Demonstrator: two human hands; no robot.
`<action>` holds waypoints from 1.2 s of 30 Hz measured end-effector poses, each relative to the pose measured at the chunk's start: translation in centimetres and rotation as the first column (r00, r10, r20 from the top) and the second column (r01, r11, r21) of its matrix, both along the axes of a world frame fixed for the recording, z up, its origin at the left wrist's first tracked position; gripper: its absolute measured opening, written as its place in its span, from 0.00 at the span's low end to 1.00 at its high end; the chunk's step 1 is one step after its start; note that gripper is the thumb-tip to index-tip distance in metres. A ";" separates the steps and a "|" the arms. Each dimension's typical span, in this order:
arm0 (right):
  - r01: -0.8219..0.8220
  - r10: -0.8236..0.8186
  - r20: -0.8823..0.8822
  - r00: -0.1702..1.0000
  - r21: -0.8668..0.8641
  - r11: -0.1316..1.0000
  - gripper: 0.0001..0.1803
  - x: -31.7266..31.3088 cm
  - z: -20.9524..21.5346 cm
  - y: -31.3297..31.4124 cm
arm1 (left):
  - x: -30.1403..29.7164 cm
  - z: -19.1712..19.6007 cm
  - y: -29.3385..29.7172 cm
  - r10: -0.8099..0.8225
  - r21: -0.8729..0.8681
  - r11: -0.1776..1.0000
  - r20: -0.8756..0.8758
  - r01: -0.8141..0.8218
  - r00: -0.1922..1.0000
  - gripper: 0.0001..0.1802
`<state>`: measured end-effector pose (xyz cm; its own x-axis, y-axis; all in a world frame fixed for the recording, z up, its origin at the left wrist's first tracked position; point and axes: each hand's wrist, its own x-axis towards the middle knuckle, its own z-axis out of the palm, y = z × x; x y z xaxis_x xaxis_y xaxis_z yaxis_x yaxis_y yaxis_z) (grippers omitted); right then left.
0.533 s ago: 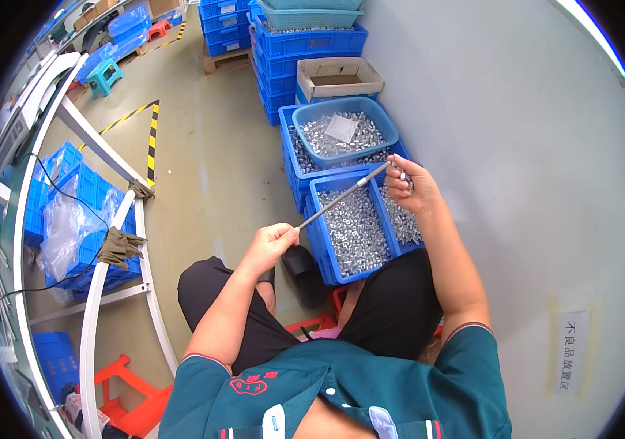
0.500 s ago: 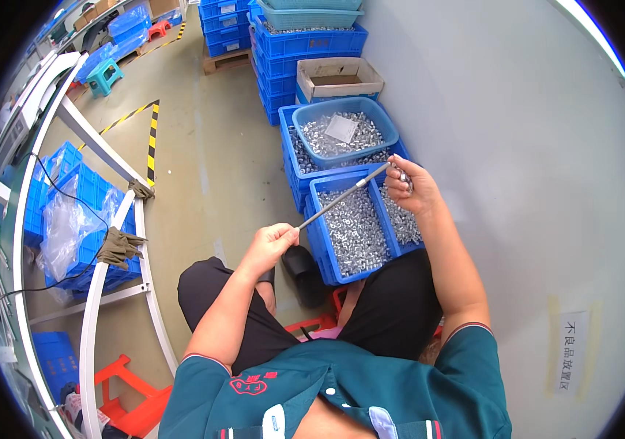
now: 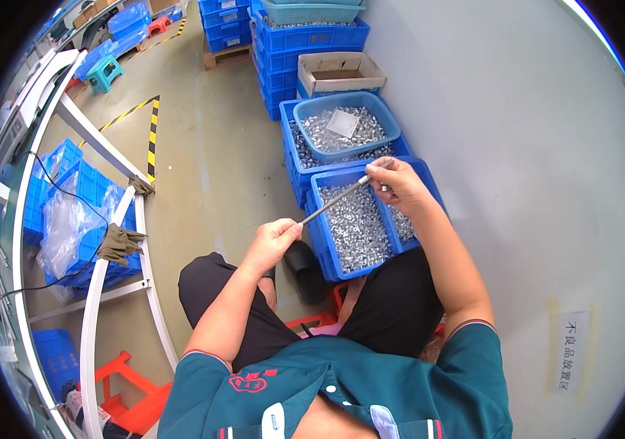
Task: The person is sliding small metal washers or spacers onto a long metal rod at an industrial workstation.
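Observation:
A thin grey metal rod (image 3: 333,203) slants up to the right between my two hands. Its lower end sits in the pinched fingers of my left hand (image 3: 274,243). Near the upper end, my right hand (image 3: 398,184) is closed around the rod, with a few small shiny metal parts also in its fingers. A lighter sleeve-like piece shows on the rod beside the right fingertips. Below lies a divided blue bin (image 3: 314,219) full of small silver metal parts (image 3: 356,233); my right forearm hides some of its right compartment.
Beyond the bin, a light-blue basin (image 3: 393,132) of metal parts carries a white card (image 3: 343,123). A worn open box (image 3: 305,73) and stacked blue crates (image 3: 276,66) stand farther back. A grey wall (image 3: 517,183) rises at right, a white-framed bench (image 3: 96,314) at left.
My right hand has moved a little down and left along the rod, its fingers closer to the sleeve-like piece. My left hand has barely moved.

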<state>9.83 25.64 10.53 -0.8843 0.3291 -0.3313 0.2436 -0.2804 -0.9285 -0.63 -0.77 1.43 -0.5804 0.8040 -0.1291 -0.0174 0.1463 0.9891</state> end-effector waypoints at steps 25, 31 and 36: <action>0.061 -0.115 -0.086 0.990 -0.473 0.879 0.11 1.1 -1.1 3.2 | -0.3 0.0 -0.6 0.011 -0.025 1.000 0.020 -0.011 1.000 0.14; -0.014 -0.018 -0.110 0.994 -0.282 0.959 0.11 0.9 -0.5 2.8 | -0.3 -0.8 -0.6 0.030 0.036 0.999 -0.079 -0.028 0.996 0.15; 0.052 -0.055 -0.025 0.998 -0.130 0.990 0.11 1.0 0.4 2.4 | -0.2 0.0 -0.8 0.071 -0.055 0.995 -0.156 -0.080 0.985 0.14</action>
